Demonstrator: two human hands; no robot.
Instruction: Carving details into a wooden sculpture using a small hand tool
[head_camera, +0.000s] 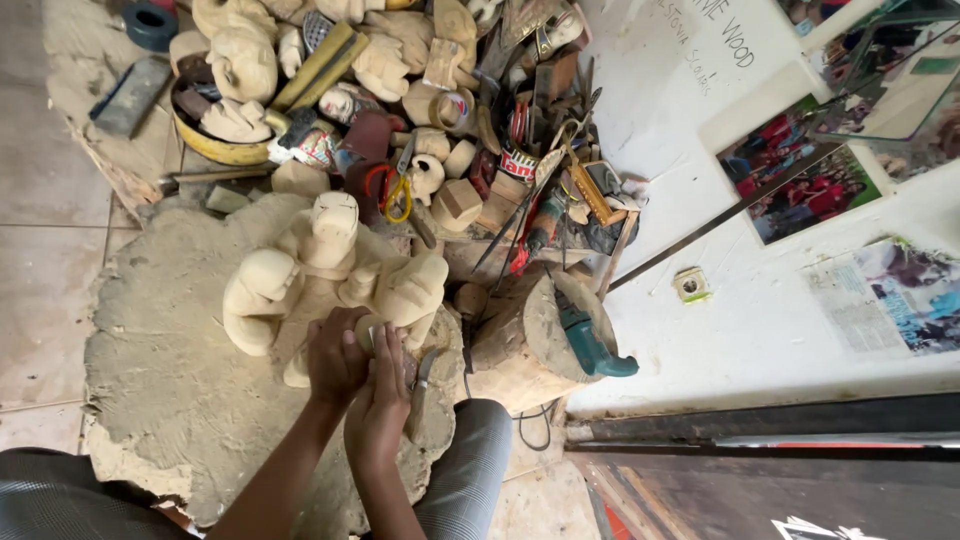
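Carving: both hands are pressing together on a small rounded wooden piece (372, 333) low in the middle of the head view.
Left hand: the left hand (335, 358) is curling its fingers (345, 322) over the near side of the small piece, closed on it.
Right hand: the right hand (380, 405) is lying just beside the left, its fingers (390, 350) wrapping the same piece from the other side; whether it is also gripping a tool, I cannot tell.
Location of the piece: it is sitting between the two hands, touching the base of a large pale wood carving (330, 265) with several blocky rounded lobes.
Work surface: the carving is resting on a broad, dust-coated stump (170, 360) that is serving as the desk.
Chisel: a metal-bladed chisel (421, 378) is lying on the stump just right of the right hand.
Power tool: a teal grinder (590, 345) is leaning on a smaller log (520, 345) to the right.
Background heap: a pile of unfinished wooden figures (240, 60), red-handled pliers (520, 235) and yellow-handled scissors (398, 195) is crowding the top.
Legs: grey checked trouser knees (470, 470) are flanking the stump.
Wall: white wall (700, 330) with photographs is running along the right.
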